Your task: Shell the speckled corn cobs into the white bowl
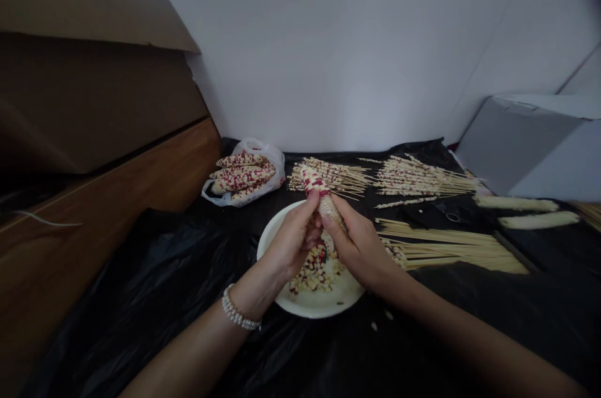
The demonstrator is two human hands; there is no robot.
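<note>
Both hands are closed around one corn cob (315, 181) with red and cream kernels, tilted over a white bowl (277, 223). Its upper end still carries kernels, while the lower part between my hands looks bare. My left hand (295, 228) grips the cob from the left side, thumb up along it. From the right, my right hand (354, 238) wraps the bare part, its thumb pressed on the cob. Loose kernels (312, 276) lie in the bowl below, partly hidden by my hands.
Several speckled cobs lie in a white plastic bag (277, 166) at back left. Kernel-threaded skewers (408, 176) lie in two piles behind the bowl, plain sticks (460, 254) to the right. Two stripped cobs (539, 221) lie farther right. Black plastic sheeting (188, 266) covers the surface; a cardboard box (94, 97) stands left.
</note>
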